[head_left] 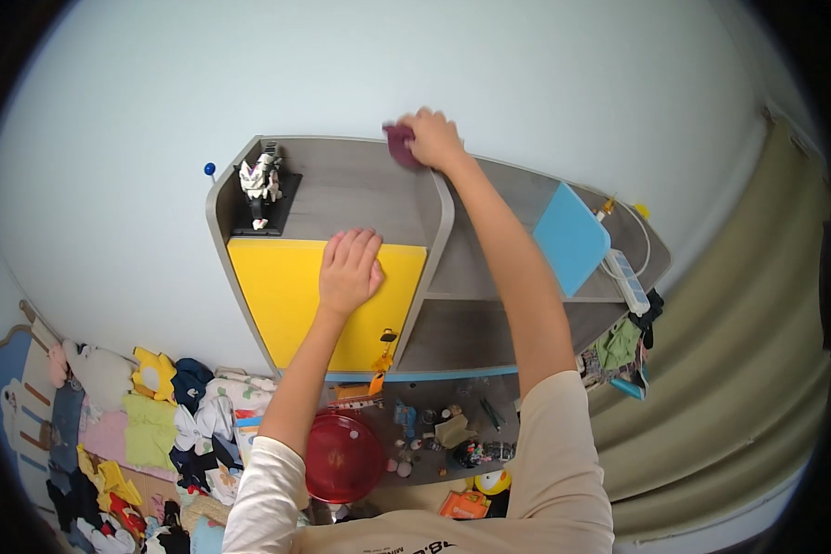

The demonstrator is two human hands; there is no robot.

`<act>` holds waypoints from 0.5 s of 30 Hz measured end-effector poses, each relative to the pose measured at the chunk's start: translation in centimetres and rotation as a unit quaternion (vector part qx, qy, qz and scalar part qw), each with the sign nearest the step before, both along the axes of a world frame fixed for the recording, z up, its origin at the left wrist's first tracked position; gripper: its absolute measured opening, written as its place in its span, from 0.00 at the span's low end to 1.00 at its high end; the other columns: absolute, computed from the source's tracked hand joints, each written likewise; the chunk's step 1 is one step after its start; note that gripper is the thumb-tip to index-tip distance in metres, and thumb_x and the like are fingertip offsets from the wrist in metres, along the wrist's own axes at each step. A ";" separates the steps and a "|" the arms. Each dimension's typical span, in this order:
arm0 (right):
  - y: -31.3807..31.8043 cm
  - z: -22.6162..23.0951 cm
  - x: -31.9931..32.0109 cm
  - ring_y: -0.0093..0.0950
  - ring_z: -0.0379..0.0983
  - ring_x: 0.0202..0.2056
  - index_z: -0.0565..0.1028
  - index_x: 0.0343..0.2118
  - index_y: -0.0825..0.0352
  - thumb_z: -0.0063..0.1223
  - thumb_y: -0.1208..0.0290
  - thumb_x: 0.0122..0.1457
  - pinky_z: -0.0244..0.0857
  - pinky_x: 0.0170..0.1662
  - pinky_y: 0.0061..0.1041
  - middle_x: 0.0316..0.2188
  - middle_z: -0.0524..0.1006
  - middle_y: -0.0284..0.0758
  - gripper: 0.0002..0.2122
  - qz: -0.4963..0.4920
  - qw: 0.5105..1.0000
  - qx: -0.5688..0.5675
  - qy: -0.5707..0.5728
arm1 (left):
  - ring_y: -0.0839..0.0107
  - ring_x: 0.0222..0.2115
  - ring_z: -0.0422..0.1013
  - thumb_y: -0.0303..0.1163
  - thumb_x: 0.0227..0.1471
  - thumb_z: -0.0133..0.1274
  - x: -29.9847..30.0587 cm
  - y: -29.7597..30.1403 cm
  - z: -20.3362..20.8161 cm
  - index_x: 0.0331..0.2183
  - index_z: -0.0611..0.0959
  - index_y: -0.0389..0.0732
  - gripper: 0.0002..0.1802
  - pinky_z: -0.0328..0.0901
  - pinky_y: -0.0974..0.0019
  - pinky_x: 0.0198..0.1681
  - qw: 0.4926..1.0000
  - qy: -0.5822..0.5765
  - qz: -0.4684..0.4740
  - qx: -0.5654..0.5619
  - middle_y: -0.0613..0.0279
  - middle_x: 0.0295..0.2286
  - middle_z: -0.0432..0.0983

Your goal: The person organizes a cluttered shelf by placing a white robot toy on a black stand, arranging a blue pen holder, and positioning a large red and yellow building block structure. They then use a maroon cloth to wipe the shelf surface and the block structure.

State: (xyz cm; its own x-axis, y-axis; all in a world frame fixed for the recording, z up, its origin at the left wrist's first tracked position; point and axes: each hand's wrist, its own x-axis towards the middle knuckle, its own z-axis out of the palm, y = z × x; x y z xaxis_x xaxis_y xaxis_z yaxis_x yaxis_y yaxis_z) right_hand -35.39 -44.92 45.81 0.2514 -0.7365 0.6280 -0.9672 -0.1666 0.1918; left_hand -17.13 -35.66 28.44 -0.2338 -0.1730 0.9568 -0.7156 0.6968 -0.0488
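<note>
My right hand (pixel 433 138) grips a dark maroon cloth (pixel 400 146) at the back edge of the grey shelf unit (pixel 351 175), close to the wall. The cloth hangs from my fingers over the top of the upright divider. My left hand (pixel 350 268) rests with its fingers over the top edge of the yellow cabinet door (pixel 277 295), apparently holding nothing. A black knob with an orange-yellow hanging charm (pixel 379 365) is on the door. Left of my left hand, a white and black robot figure (pixel 260 185) stands on a black base in the top compartment.
A light blue panel (pixel 572 240) and a white power strip (pixel 626 282) with a cable sit on the right. Below are a red round stool (pixel 344 457) and small items on a lower shelf. Clothes (pixel 157 429) pile up at left; an olive curtain (pixel 720 369) hangs right.
</note>
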 end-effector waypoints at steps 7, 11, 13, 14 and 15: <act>1.9 -3.9 5.0 0.29 0.69 0.38 0.78 0.22 0.58 0.52 0.72 0.43 0.60 0.39 0.27 0.24 0.77 0.32 0.04 -0.043 0.950 0.082 0.297 | 0.67 0.44 0.64 0.31 0.41 0.45 1.6 -0.8 -1.1 0.38 0.75 0.42 0.17 0.53 0.60 0.53 1.000 -0.001 0.009 0.001 0.62 0.40 0.70; -0.6 -5.5 4.9 0.27 0.70 0.36 0.79 0.21 0.58 0.49 0.70 0.47 0.57 0.37 0.27 0.24 0.77 0.29 0.06 -0.119 0.928 0.057 0.348 | 0.66 0.44 0.64 0.30 0.41 0.45 0.7 -0.5 -0.6 0.39 0.75 0.42 0.18 0.54 0.60 0.52 1.000 0.006 -0.007 0.000 0.62 0.40 0.70; -0.8 -5.8 5.1 0.27 0.70 0.36 0.79 0.23 0.57 0.49 0.70 0.47 0.57 0.38 0.26 0.25 0.78 0.29 0.06 -0.143 0.943 0.027 0.299 | 0.66 0.44 0.64 0.30 0.41 0.45 0.8 -0.3 -0.9 0.39 0.75 0.42 0.18 0.54 0.60 0.52 1.000 0.003 -0.012 0.001 0.62 0.40 0.70; -0.7 -6.0 5.1 0.27 0.70 0.36 0.79 0.23 0.57 0.49 0.70 0.48 0.57 0.38 0.25 0.26 0.78 0.29 0.06 -0.157 0.949 0.013 0.275 | 0.66 0.44 0.64 0.30 0.41 0.45 0.8 -0.5 -0.9 0.40 0.75 0.42 0.19 0.54 0.61 0.52 1.000 0.002 -0.015 -0.001 0.62 0.41 0.70; -0.8 -5.9 5.6 0.29 0.70 0.38 0.79 0.26 0.58 0.49 0.70 0.48 0.60 0.39 0.25 0.28 0.78 0.31 0.07 -0.170 0.952 0.042 0.250 | 0.66 0.44 0.64 0.30 0.41 0.45 0.8 -0.8 -0.7 0.40 0.75 0.42 0.19 0.54 0.61 0.51 1.000 0.005 -0.015 -0.007 0.62 0.41 0.70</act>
